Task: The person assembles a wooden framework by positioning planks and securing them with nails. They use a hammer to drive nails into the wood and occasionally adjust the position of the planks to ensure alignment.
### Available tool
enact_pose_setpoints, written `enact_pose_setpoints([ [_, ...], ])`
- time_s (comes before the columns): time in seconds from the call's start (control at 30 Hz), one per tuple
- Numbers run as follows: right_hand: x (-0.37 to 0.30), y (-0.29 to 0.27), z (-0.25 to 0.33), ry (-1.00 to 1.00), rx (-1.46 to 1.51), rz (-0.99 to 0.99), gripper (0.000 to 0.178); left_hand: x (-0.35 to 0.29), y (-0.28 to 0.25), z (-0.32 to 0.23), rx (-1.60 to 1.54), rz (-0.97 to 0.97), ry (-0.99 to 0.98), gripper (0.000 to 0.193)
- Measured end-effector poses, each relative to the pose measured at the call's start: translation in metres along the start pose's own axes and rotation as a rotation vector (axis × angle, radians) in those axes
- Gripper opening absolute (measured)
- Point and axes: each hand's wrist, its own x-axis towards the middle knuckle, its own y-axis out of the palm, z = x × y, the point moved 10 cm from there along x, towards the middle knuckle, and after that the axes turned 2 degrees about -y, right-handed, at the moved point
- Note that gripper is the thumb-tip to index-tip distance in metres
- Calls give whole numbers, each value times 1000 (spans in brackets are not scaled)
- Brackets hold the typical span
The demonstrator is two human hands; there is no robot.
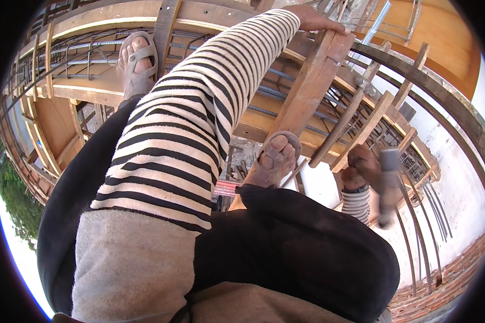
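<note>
My left arm, in a black-and-cream striped sleeve, stretches up to the top of the view. There my left hand [318, 20] grips the far end of a reddish-brown wooden plank [302, 89]; some of its fingers are hidden. At the right, my right hand [359, 164] is closed round a hammer [388, 183]. Motion smears the hammer's metal head, which is clear of the plank. My sandalled right foot [275, 156] is at the plank's near end. My other sandalled foot [138, 62] rests on the formwork at the upper left.
Steel reinforcing bars [89, 51] run inside the wooden formwork [99, 96]. Wooden battens [374, 124] and a curved dark strip [442, 89] lie to the right. Bare rods [423, 231] stand upright near a brick wall [452, 277]. Gaps between timbers show a lower level.
</note>
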Motion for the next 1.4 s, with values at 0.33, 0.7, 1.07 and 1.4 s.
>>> enact_pose_setpoints([
  [0.33, 37, 32, 44, 202, -178, 238, 33, 0, 2, 26, -55, -130, -193, 103],
  [0.7, 47, -5, -7, 607, 268, -425, 23, 25, 14, 48, -191, -243, -213, 118],
  [1.07, 49, 1, 12, 388, 33, -167, 35, 4, 4, 19, -54, -67, -198, 95],
  [1.4, 43, 14, 8, 453, -77, -52, 48, 7, -8, 23, -86, -230, -152, 113],
])
